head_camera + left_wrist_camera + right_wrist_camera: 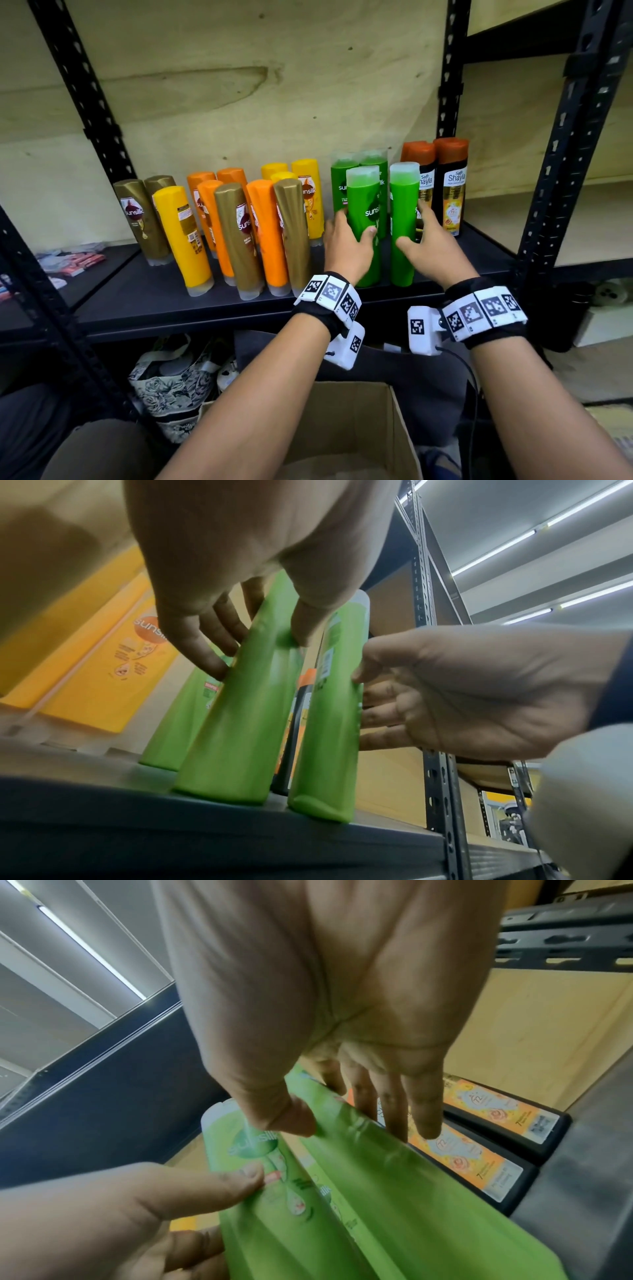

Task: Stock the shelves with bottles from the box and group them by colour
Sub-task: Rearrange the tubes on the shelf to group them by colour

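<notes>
- On the dark shelf (164,301), toward its right end, two green bottles stand upright side by side at the front edge
- Left hand (346,246) grips the left green bottle (364,222), thumb on its front and fingers curled round its left side
- Right hand (433,243) holds the right green bottle (404,219), thumb on its near face and fingers reaching behind it
- Two more green bottles (342,185) stand just behind the front pair
- Two black bottles with orange caps (450,185) stand just right of the green group
- Gold, yellow and orange bottles (236,222) stand mixed to the left
- Below the forearms sits the open cardboard box (394,428)
- Beside the box, under the shelf, lies a floral bag (171,387)
</notes>
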